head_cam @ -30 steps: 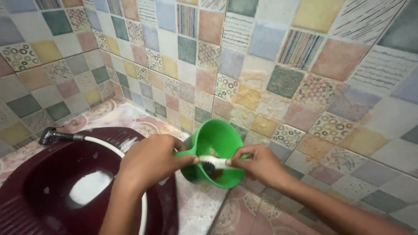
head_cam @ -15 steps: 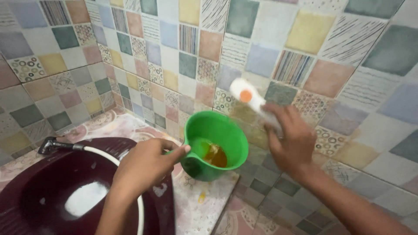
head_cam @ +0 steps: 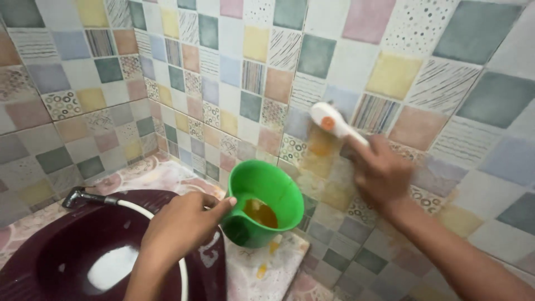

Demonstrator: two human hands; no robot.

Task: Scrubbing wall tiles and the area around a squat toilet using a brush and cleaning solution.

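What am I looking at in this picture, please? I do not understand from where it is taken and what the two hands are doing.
The picture comes from one camera worn on a person's head, looking down, so both arms you see belong to that person. There is no machine.

The left hand holds the rim and handle of a green jug with some orange-brown liquid inside. The jug stands on a patterned ledge in the corner of the room.

The right hand grips a white brush with an orange spot and presses it against the tiled wall, where the tiles look stained yellow-brown.

At the lower left is a dark red squat toilet pan. A white hose with a dark spray head lies across it.
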